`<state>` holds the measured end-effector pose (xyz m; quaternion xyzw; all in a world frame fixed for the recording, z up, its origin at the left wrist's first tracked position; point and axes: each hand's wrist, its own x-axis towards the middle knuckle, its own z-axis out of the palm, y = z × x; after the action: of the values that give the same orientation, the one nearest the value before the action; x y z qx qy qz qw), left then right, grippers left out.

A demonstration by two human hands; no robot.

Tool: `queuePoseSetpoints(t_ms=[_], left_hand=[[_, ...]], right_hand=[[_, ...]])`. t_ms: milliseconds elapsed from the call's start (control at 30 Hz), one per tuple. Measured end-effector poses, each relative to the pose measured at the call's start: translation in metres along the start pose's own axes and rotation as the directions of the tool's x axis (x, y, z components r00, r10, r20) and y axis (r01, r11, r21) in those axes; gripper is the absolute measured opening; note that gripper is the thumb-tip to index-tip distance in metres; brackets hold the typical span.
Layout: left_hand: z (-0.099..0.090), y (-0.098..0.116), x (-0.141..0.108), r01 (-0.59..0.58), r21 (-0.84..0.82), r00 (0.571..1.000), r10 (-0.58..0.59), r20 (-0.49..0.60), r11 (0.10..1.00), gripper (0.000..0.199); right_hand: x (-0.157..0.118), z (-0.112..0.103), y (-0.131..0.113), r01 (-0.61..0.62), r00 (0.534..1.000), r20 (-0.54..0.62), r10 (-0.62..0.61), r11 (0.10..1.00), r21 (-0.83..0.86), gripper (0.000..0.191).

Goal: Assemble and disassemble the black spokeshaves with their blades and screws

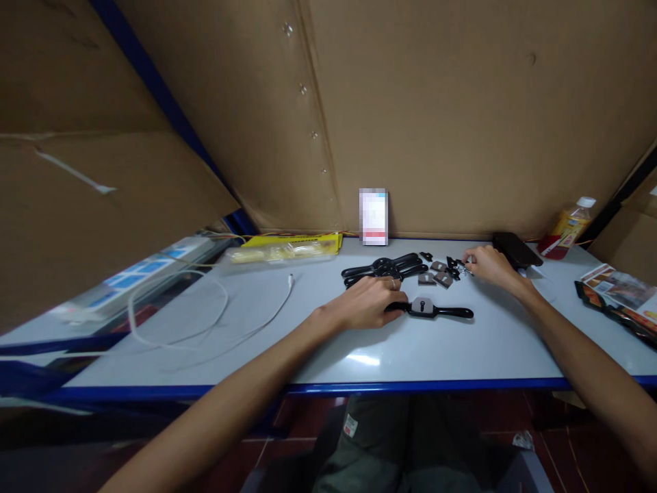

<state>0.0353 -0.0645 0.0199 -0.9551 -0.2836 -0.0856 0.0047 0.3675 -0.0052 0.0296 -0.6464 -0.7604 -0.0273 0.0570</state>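
My left hand (374,301) is closed round the left handle of a black spokeshave (452,312), which lies level over the tabletop. A grey blade with a dark slot (423,307) sits at its middle. Behind that hand, several more black spokeshave bodies (382,266) lie in a heap. My right hand (487,263) reaches to a small pile of silvery screws (462,266), its fingers pinched together at the pile. What they hold, if anything, is too small to make out. Loose square blades (441,278) and small black caps (426,256) lie left of it.
A phone (374,218) leans on the cardboard wall. At right stand a dark case (517,249), a drink bottle (567,229) and packets (621,294). At left are a yellow package (287,250), a white cable (226,301) and a power strip (138,277).
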Motion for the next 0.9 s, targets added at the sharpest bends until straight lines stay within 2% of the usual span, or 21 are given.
queuePoseSetpoints(t_ms=[267,400,500,700,900], left_hand=[[0.000,0.001,0.000,0.006,0.003,1.000,-0.007,0.016,1.000,0.023],[0.001,-0.001,0.000,-0.006,-0.016,1.000,0.006,-0.006,1.000,0.023],[0.001,0.000,0.000,0.002,-0.011,1.000,-0.002,0.005,1.000,0.024],[-0.001,0.002,0.000,0.005,0.005,1.000,-0.005,0.009,1.000,0.025],[0.000,0.000,0.001,-0.002,0.002,1.000,0.002,0.002,1.000,0.025]], right_hand=[[0.001,0.005,-0.002,0.056,0.998,0.036,-0.058,0.998,0.043,0.025],[0.000,0.006,-0.003,0.052,0.999,0.012,-0.053,0.998,0.044,0.028],[0.001,0.002,-0.002,0.011,1.000,-0.024,-0.010,0.999,0.034,0.030],[0.007,-0.002,0.009,-0.184,0.966,-0.173,0.193,0.981,0.069,0.029],[0.011,0.015,0.011,-0.143,0.982,-0.111,0.153,0.985,0.094,0.026]])
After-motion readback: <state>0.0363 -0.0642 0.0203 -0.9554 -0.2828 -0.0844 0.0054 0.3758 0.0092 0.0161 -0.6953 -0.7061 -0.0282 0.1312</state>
